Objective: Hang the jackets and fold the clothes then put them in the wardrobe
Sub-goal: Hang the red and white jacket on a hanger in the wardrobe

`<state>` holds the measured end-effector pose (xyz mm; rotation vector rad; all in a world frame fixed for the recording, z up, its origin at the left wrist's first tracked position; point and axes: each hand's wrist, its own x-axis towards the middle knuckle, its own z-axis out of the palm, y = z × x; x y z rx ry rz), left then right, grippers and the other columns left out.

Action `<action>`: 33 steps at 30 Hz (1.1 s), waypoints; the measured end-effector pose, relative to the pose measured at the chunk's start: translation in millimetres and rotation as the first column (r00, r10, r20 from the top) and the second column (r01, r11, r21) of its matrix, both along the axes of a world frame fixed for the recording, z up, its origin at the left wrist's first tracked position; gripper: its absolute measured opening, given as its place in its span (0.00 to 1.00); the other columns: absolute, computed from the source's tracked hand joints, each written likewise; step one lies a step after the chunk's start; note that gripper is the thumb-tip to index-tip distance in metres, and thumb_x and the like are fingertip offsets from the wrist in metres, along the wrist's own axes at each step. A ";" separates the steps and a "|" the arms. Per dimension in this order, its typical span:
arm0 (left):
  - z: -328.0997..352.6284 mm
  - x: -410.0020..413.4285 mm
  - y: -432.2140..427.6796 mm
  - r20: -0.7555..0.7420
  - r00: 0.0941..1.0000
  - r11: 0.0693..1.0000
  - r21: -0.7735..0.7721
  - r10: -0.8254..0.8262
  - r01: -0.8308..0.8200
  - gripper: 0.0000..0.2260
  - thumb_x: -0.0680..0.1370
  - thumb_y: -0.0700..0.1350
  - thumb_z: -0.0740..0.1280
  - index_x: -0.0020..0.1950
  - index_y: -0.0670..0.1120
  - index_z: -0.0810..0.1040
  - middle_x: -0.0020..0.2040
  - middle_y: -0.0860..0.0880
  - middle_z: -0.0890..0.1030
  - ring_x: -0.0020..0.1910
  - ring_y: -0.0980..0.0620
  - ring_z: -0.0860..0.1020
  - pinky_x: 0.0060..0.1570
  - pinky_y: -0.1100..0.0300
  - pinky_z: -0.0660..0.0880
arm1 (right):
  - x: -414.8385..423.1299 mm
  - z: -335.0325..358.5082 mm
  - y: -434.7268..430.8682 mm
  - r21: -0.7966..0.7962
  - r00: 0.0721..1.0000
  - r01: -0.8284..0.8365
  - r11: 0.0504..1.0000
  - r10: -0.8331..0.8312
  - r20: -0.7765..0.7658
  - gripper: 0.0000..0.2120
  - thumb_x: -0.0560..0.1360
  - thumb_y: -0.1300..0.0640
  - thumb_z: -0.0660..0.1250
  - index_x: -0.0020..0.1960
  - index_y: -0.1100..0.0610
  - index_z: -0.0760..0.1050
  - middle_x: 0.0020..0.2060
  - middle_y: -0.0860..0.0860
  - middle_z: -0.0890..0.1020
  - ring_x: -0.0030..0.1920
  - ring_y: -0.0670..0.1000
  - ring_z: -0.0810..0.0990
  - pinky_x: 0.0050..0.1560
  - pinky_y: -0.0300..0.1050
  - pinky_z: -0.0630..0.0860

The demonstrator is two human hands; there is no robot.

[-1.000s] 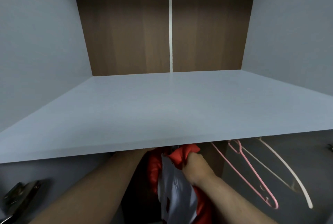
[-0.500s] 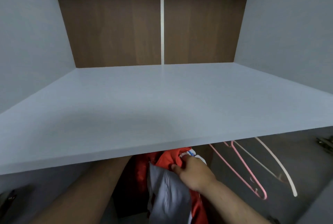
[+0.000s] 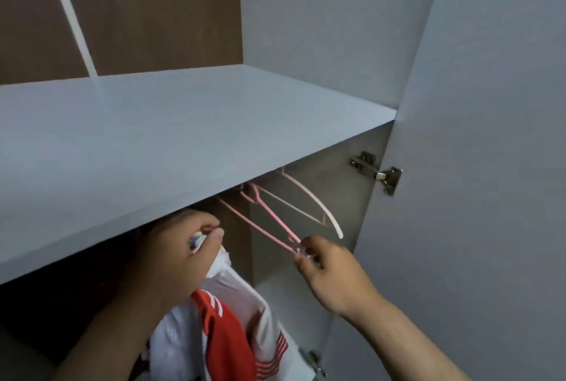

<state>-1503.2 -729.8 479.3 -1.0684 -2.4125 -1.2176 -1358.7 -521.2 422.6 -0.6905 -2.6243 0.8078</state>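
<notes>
Change: I am seeing the right hand (image 3: pixel 333 276) gone from the red and white jacket (image 3: pixel 232 334), which it was gripping half a second ago; its fingers (image 3: pixel 309 242) are now pinching the low end of the pink hanger (image 3: pixel 263 224) just under the shelf (image 3: pixel 183 141).
Left hand: the left hand (image 3: pixel 180 258) is holding the jacket's top up beneath the shelf's front edge, its fingers curling round bunched fabric.
Meaning: I am judging that the hanging is only starting; the jacket is not yet on a hanger.
Jacket: it is drooping below the shelf, beside the pink hanger but apart from it.
Surface: the grey shelf is spanning the wardrobe, a brown back panel (image 3: pixel 147 13) rising above it.
Room: a white hanger (image 3: pixel 309 196) is hanging under the shelf behind the pink one; the door (image 3: pixel 490 166) and its hinge (image 3: pixel 379 173) are standing right of the shelf.
</notes>
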 end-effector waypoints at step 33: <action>13.1 636.1 382.5 -0.017 0.077 0.077 -0.446 -0.997 0.892 0.33 0.71 0.71 0.53 0.72 0.59 0.68 0.70 0.63 0.70 0.69 0.61 0.66 0.68 0.63 0.63 | 745.9 34.3 70.4 0.290 0.258 0.916 0.277 -0.961 0.102 0.27 0.78 0.35 0.58 0.75 0.41 0.61 0.71 0.39 0.68 0.69 0.41 0.69 0.67 0.33 0.64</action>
